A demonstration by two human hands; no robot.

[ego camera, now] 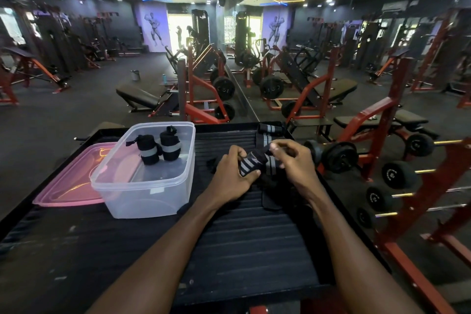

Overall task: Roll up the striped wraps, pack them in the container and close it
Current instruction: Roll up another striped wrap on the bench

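I see both hands over the black ribbed surface (242, 250), working one striped wrap (251, 164). The left hand (233, 173) has its fingers (251, 174) closed around the near, partly rolled end, whose grey stripes run roughly left to right across my view. The right hand (290, 160) pinches the band just beside that roll, thumb against forefinger. From there the unrolled length runs away from me, its long axis pointing toward the far edge of the surface, where it lies flat. A dark strip (272, 199) lies under the hands; it may be another wrap, but I cannot tell.

To the left stands the clear container (142, 196), open, with two rolled wraps (159, 146) upright inside at its far end, touching each other. The pink lid (68, 186) lies flat just beside the container's left wall.
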